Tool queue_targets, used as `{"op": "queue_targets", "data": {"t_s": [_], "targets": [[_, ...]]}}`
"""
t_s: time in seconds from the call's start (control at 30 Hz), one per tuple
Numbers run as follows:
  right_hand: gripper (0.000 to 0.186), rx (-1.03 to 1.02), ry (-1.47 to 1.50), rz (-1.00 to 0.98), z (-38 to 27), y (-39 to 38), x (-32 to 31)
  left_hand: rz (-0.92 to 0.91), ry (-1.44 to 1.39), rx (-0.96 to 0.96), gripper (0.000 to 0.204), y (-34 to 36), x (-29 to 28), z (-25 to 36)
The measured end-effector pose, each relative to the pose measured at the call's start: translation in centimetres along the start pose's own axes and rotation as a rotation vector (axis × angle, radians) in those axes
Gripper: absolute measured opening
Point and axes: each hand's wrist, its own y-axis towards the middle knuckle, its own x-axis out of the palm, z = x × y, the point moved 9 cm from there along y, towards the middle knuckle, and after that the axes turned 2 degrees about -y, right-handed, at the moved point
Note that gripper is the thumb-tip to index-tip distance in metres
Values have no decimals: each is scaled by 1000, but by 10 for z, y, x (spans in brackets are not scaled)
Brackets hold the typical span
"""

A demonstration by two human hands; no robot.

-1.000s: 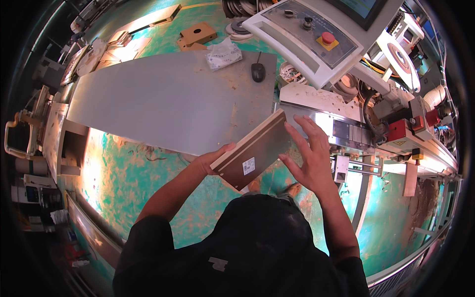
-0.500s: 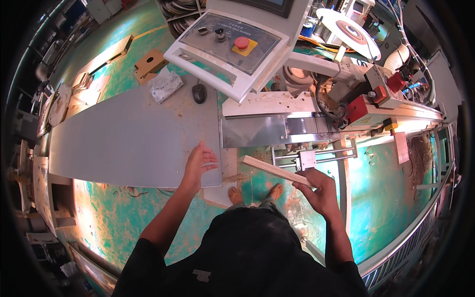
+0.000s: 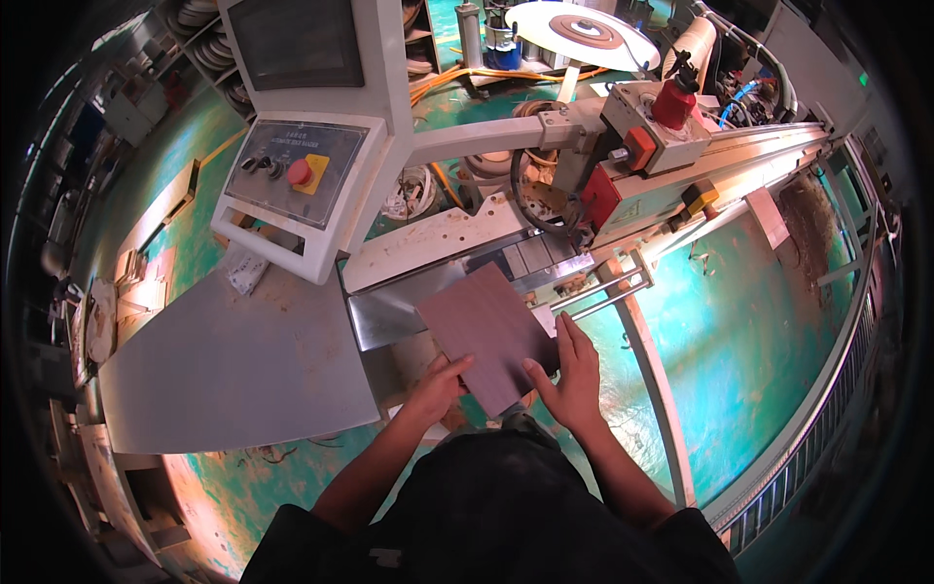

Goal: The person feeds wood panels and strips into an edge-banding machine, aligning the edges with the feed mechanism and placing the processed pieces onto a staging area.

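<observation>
A flat rectangular wooden board (image 3: 489, 336) with a reddish-brown face is tilted in front of my body, overlapping the metal bed of a machine. My left hand (image 3: 434, 391) is closed on its lower left edge, thumb on the face and the other fingers underneath, hidden. At the board's right corner, my right hand (image 3: 574, 378) has its thumb against the face. Its other fingers stretch out beside the edge, spread away from the thumb. Just beyond the board are the shiny metal plate (image 3: 387, 310) and the machine's guide rods (image 3: 618, 297).
A grey table (image 3: 233, 360) spreads to the left, with a crumpled white packet (image 3: 243, 269) on it. Above it stands a control panel (image 3: 292, 175) with a red button (image 3: 300, 172). A red-capped machine head (image 3: 673, 105) and a white reel (image 3: 584, 34) are farther back.
The board, seen edge-on in my right hand before, now shows its broad face. My left hand has come over and gripped it, while my right fingers have loosened. The view has shifted.
</observation>
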Motion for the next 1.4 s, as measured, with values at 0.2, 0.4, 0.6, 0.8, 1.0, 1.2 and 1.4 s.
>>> {"op": "queue_targets", "data": {"t_s": [0.2, 0.4, 0.6, 0.8, 1.0, 1.2, 1.4], "targets": [[54, 593, 716, -406, 105, 1, 104, -40, -39, -63, 53, 41, -16, -4], [57, 494, 691, -189, 123, 22, 140, 184, -13, -162, 71, 59, -29, -34], [56, 495, 719, -170, 144, 40, 153, 301, 265, -318, 87, 80, -39, -50], [52, 524, 696, -138, 161, 51, 139, 320, 434, -341, 89, 116, -78, -74], [50, 592, 730, -180, 193, 66, 114, 241, 368, -270, 82, 127, 8, -62], [51, 614, 695, -190, 236, 76, 87, 228, 428, -347, 81, 158, 57, -71], [52, 606, 698, -191, 280, 93, 51, 104, 342, -357, 81, 199, 104, -96]]}}
